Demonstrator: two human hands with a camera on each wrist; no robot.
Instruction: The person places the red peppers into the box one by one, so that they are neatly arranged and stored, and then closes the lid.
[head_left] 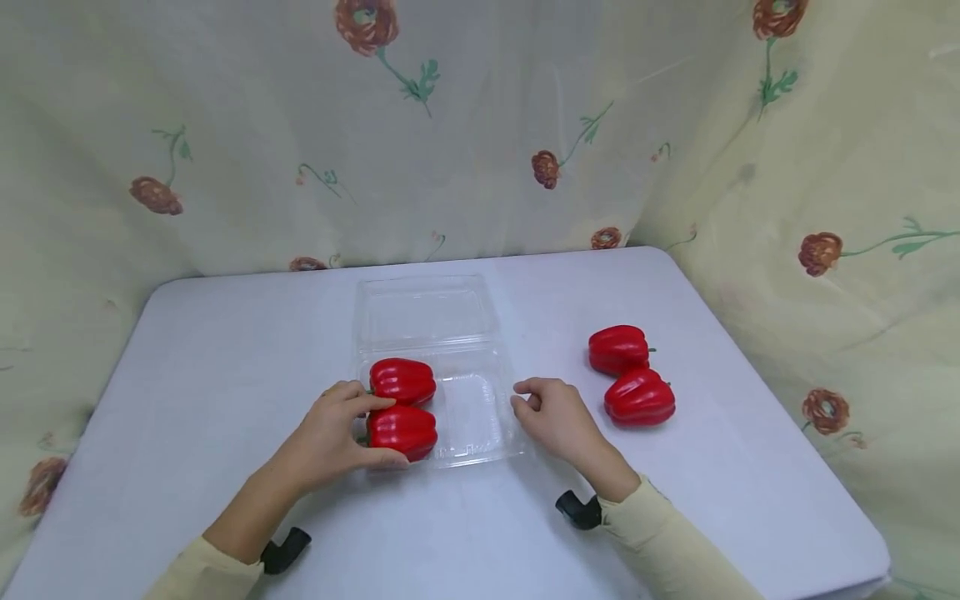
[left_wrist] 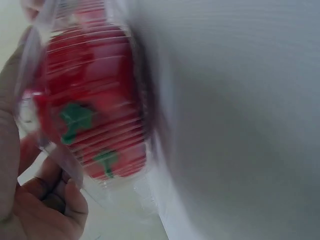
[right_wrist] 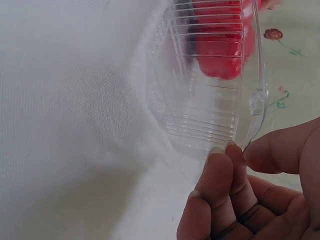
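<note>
A clear plastic clamshell container [head_left: 474, 417] lies opened out on the table, its lid [head_left: 423, 310] folded back to the far side. Two red bell peppers sit in its left half: a far one [head_left: 402, 380] and a near one [head_left: 402, 431]. My left hand [head_left: 330, 433] holds the near pepper, index finger between the two peppers and thumb along the near side. Green stems [left_wrist: 77, 119] show through the ridged wall in the left wrist view. At the container's right rim [right_wrist: 257, 115], my right hand [right_wrist: 250, 195] pinches the edge between thumb and fingers.
Two more red bell peppers, a far one [head_left: 618, 349] and a near one [head_left: 640, 397], lie touching on the table to the right of my right hand. A white cloth covers the table [head_left: 225, 358]. Flower-printed curtains [head_left: 465, 167] hang behind and beside it.
</note>
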